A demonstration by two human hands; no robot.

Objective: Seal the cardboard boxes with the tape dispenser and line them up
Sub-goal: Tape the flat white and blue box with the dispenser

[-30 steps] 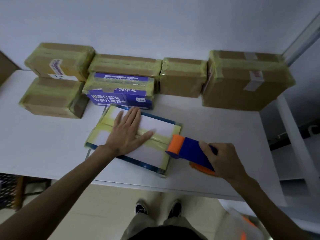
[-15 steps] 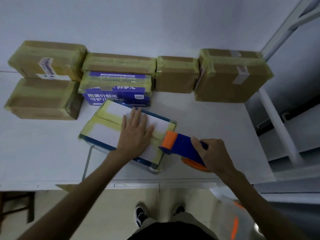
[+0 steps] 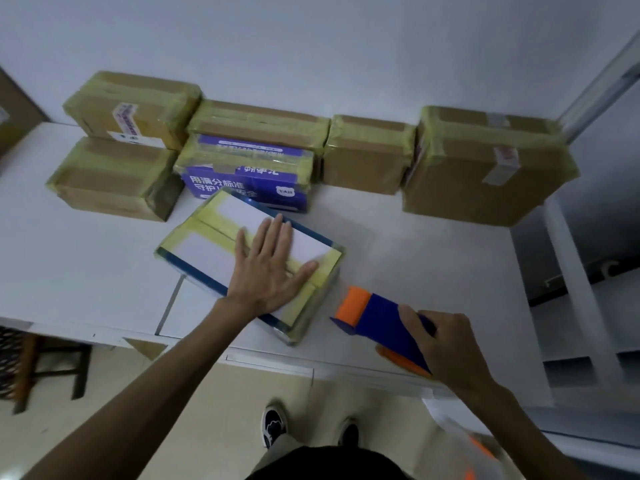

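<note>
On the white table, at ten o'clock from the middle, two brown boxes banded in yellowish tape sit one behind the other. To their right, a purple printed box stands in front of a flat brown box, both taped.

At six o'clock of the purple box lies the white-topped box. It has dark blue edges, sits askew to the table edge, and yellowish tape crosses its lid and wraps its ends. The left hand lies flat on its lid, fingers straight and spread.

At one o'clock of it stands a small brown box. At four o'clock, just beside it and apart, is the blue and orange tape dispenser, with the right hand curled round its handle. A large taped brown box ends the row at two o'clock.
</note>
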